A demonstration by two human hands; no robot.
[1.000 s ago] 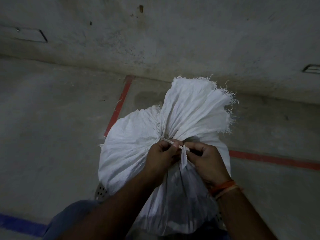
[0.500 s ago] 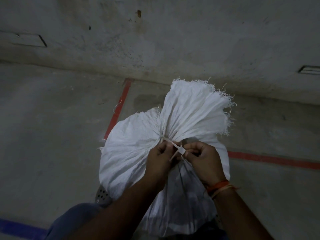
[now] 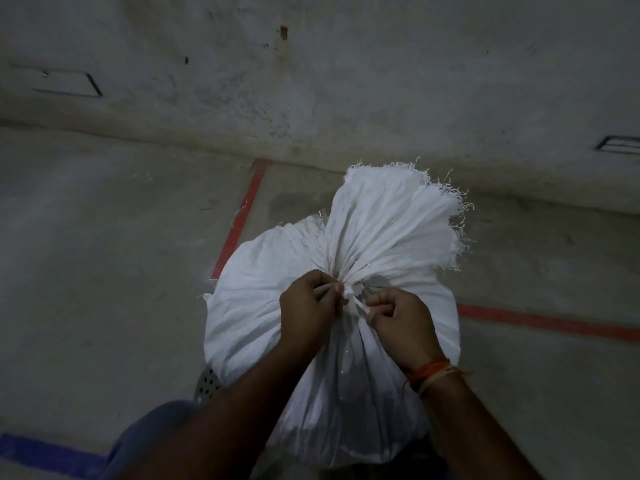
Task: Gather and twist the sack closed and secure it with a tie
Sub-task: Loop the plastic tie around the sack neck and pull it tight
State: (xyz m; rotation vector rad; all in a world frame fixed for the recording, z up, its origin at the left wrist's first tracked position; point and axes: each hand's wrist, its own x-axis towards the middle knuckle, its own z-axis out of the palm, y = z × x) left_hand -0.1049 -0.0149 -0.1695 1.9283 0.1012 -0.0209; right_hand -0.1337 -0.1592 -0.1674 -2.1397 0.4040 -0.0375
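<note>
White woven sack [image 3: 311,299] stood on the concrete floor [image 3: 104,271] directly ahead of the person, its neck gathered and its frayed mouth fanned up toward the wall [image 3: 346,81]. The tie [image 3: 353,301] lay across that neck, running left-to-right between both fists. The left hand [image 3: 308,313] and right hand [image 3: 401,323] were equally near, each closed on one end, so tightening probably called for an outward pull.

Sack [image 3: 277,292]: white, woven, full, standing on the floor [image 3: 104,271], neck gathered, frayed top fanned out above.
Tie [image 3: 353,299]: white strip at the gathered neck.
Left hand [image 3: 308,313]: fist closed on one end of the tie.
Right hand [image 3: 401,323]: pinching the other end; orange thread [image 3: 429,370] on the wrist.
</note>
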